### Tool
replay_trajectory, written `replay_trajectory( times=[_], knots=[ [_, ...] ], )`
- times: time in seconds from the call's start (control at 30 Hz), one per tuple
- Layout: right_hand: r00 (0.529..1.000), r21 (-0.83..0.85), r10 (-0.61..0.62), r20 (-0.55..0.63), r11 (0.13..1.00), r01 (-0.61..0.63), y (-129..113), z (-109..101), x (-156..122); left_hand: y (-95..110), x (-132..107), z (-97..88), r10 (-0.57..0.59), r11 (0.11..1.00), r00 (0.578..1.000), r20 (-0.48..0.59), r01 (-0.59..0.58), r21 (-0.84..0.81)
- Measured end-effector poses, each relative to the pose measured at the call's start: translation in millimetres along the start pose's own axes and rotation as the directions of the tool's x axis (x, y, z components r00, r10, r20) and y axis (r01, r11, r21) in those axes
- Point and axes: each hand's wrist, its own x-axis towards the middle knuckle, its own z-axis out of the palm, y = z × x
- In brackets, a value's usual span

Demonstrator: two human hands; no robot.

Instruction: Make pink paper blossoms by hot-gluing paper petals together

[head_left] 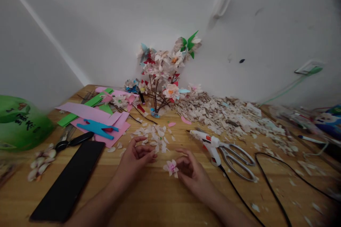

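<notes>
My right hand (189, 170) pinches a small pink and white paper flower (171, 167) just above the wooden table (149, 198). My left hand (136, 156) hovers to the left of the flower, fingers curled loosely with nothing visible in them. Loose white petals (156, 136) lie just beyond both hands. A white glue gun (209, 143) rests to the right of my right hand, its black cord (239, 198) trailing toward me.
Silver scissors (238, 161) lie beside the glue gun. A black phone (70, 179) and black-handled scissors (70, 142) lie at left, near pink, green and blue paper (93, 117). A paper flower bouquet (165, 74) leans on the wall. Paper scraps (226, 113) pile at right. A green object (20, 122) sits far left.
</notes>
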Motion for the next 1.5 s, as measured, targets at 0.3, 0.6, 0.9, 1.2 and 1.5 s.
replay_trajectory(
  times=[0.3,0.6,0.9,1.2,1.5],
  knots=[
    [0.991,0.181,0.026,-0.131,0.984,-0.002,-6,3,3,-2,-6,1.7,-0.137,0.99,0.989,0.051,0.138,-0.033],
    [0.987,0.417,0.141,-0.073,0.903,-0.098,-1,5,9,-1,-20,13.8,-0.379,0.916,0.918,0.122,0.39,-0.095],
    [0.986,0.406,0.16,-0.057,0.905,-0.123,-2,11,8,-1,-24,14.3,-0.485,0.856,0.862,0.15,0.503,-0.12],
    [0.993,0.426,0.119,-0.027,0.9,-0.096,-3,14,6,-2,-25,16.1,-0.492,0.852,0.856,0.158,0.511,-0.115],
    [0.995,0.398,0.09,-0.041,0.915,-0.067,-2,15,5,0,-27,18.3,-0.5,0.849,0.854,0.148,0.516,-0.112]
  ],
)
